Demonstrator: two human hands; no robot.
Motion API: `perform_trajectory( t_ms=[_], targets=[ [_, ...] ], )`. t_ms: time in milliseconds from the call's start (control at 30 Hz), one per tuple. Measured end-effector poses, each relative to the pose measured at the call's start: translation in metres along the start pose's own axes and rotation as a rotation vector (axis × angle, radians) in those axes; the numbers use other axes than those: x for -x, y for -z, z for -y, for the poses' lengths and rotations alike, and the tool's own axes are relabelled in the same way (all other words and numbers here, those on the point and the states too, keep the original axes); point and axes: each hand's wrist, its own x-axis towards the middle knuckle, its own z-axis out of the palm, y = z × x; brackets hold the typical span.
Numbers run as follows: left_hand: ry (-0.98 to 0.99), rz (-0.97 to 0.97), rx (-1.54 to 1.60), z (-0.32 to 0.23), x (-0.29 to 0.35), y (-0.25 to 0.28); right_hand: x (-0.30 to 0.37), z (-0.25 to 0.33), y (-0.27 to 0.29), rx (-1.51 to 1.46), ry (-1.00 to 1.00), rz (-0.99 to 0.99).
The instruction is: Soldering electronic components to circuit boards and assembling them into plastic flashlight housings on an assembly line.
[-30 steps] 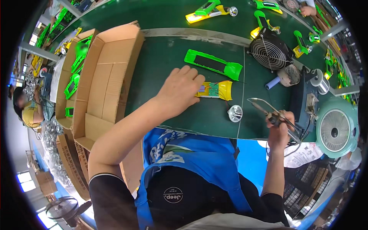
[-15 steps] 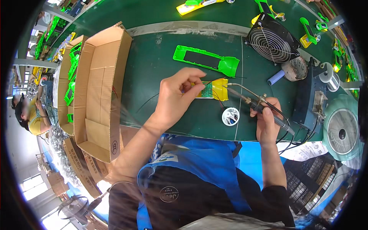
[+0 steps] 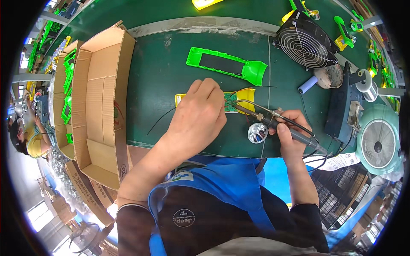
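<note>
A yellow plastic shell (image 3: 250,94) lies on the green bench with a green circuit board (image 3: 230,102) in it. Over its left part bends my left hand (image 3: 196,117), fingers curled closed at the board; the fingertips and whatever they pinch are hidden. My right hand (image 3: 292,132) grips a soldering iron (image 3: 294,133) with a thin metal feed tube, its tip at the board beside my left fingers. One thin black wire (image 3: 160,118) trails left of the shell. Just below the iron sits a round silver reflector (image 3: 257,133). Beyond the shell rests a green plastic casing (image 3: 228,65).
An open cardboard box (image 3: 102,81) stands at the left, beside another holding green casings (image 3: 67,91). To the right are a black fan (image 3: 305,45), a blue soldering station (image 3: 344,111), a solder spool (image 3: 368,85) and a pale green round fan (image 3: 378,141). Another person (image 3: 34,136) works far left.
My left hand has turned over and come down onto the board, covering more of the shell. The iron's tip has moved left onto the board. The view has shifted slightly.
</note>
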Motion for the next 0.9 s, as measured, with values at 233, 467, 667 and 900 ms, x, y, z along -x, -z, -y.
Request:
perform_trajectory(
  t_ms=[233,467,667,900],
  targets=[
    [0.026,-0.035,0.006,-0.0018,-0.0028,-0.0005,0.0002,0.0008,-0.0012,0.019,0.016,-0.002],
    [0.023,-0.026,-0.003,-0.0018,-0.0022,-0.0021,-0.0012,-0.0026,0.0005,0.053,0.049,0.059],
    [0.025,-0.028,-0.030,-0.0038,-0.0033,-0.0022,0.0015,-0.0065,0.0044,0.051,0.022,0.029],
    [0.034,-0.006,-0.019,-0.0025,-0.0035,-0.0017,0.0019,-0.0057,0.0050,-0.062,0.044,-0.011]
  ],
)
